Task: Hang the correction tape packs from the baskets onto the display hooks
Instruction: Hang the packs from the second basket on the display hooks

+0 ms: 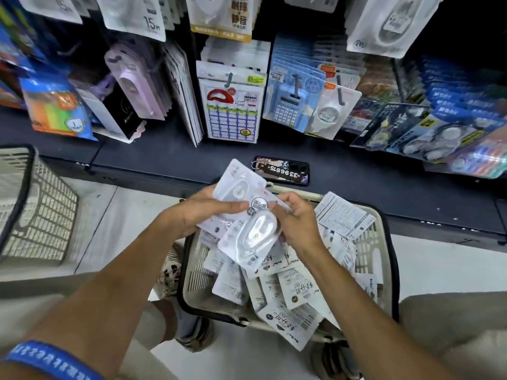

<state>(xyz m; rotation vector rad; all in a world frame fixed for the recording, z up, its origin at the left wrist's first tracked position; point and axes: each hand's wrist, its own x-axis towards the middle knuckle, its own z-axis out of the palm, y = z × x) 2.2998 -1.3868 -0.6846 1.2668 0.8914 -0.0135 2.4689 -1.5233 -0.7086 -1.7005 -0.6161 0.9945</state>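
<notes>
While both hands gather packs above the near basket (381,242), the left hand (203,212) grips several correction tape packs (241,193) and the right hand (293,218) pinches one; next, its hang hole must meet a far display hook (229,79).

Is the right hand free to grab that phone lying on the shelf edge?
Probably not yet: the right hand pinches correction tape packs with the left hand. The path to the phone looks open.
</notes>
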